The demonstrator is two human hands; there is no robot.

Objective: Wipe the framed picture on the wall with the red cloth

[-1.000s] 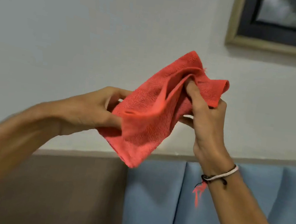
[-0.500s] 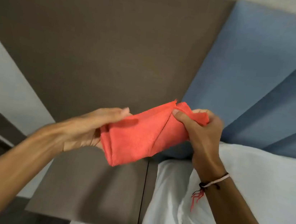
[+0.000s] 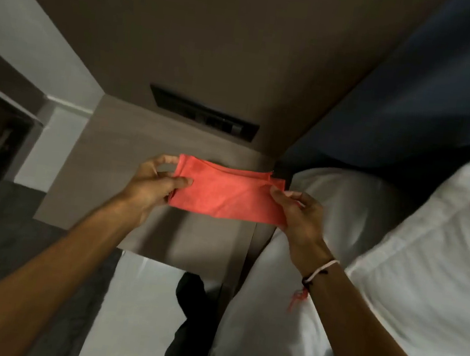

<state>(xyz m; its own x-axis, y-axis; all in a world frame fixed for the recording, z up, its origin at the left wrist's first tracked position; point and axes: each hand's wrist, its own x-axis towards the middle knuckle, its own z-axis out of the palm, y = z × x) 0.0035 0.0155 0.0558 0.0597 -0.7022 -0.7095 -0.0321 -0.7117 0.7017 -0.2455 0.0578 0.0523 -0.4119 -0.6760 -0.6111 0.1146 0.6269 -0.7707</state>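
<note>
Red cloth (image 3: 227,196), folded flat: left hand (image 3: 151,187) pinching one end, right hand (image 3: 302,216) pinching other, above bedside table (image 3: 101,184).

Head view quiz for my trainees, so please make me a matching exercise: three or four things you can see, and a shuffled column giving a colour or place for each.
Things:
1. cloth
2. pillow
3. switch panel
4. wrist band

Descriptions:
A. dark, set into the brown wall panel
B. red, folded, held at both ends
C. on the right forearm
D. white, at the right on the bed

Pairs: 1-B, 2-D, 3-A, 4-C. The left hand and the right hand each pinch one end of the cloth.
</note>
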